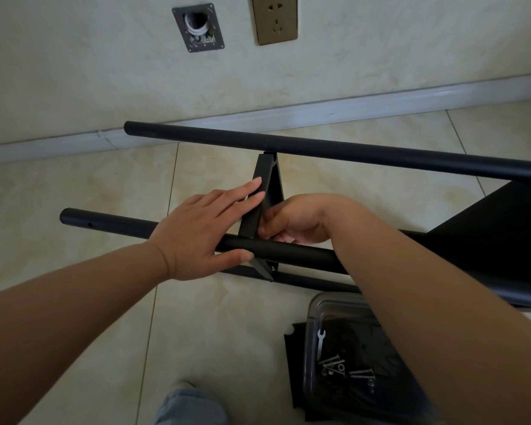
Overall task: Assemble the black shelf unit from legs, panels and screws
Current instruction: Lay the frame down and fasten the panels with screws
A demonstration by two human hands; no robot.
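Beige tiled floor [74, 194], pale wall [74, 56], brass socket [275, 19], white skirting [350, 105]

dim, soft daylight | faint shadows | sharp | wide-angle edge bending

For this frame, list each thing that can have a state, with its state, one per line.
left hand: fingers straight, resting on the near leg and the panel edge.
right hand: fingers curled at the panel's lower end; what it holds is hidden.
narrow panel: on edge, spanning the two legs.
near leg: lying horizontal, one screw hole empty.
far leg: horizontal, raised.
clear box: open, holding screws and a small wrench.
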